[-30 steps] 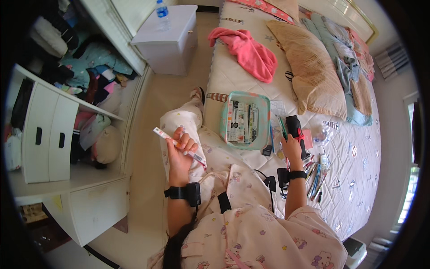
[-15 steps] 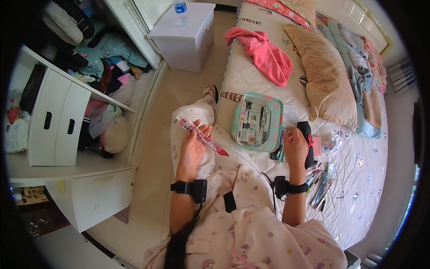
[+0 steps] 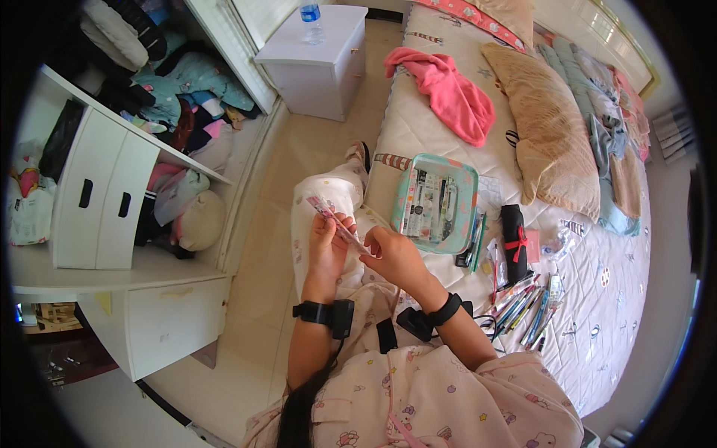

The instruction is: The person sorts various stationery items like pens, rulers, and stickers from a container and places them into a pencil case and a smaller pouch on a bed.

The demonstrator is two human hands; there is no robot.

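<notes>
In front of me, my left hand (image 3: 327, 250) holds a long, slim pink pencil-shaped tube (image 3: 342, 230) with a pale pattern, tilted across the fingers. My right hand (image 3: 397, 258) has its fingers pinched at the tube's lower end, which they partly cover. Just beyond the right hand, on the bed, stands a mint-green basket (image 3: 469, 190) holding flat printed packs (image 3: 429, 201).
On the bed (image 3: 582, 321) at right lie several loose pens (image 3: 529, 310), a black roll with a red ribbon (image 3: 514, 243) and clear wrapping (image 3: 554, 245). Farther off are a pink cloth (image 3: 452, 97) and a tan pillow (image 3: 549, 127). A white nightstand (image 3: 306, 75) and open wardrobe (image 3: 187, 157) stand left.
My right hand has moved left from beside the basket to the tube's lower end and taken hold there. The left hand still holds the tube; the view has shifted slightly.
</notes>
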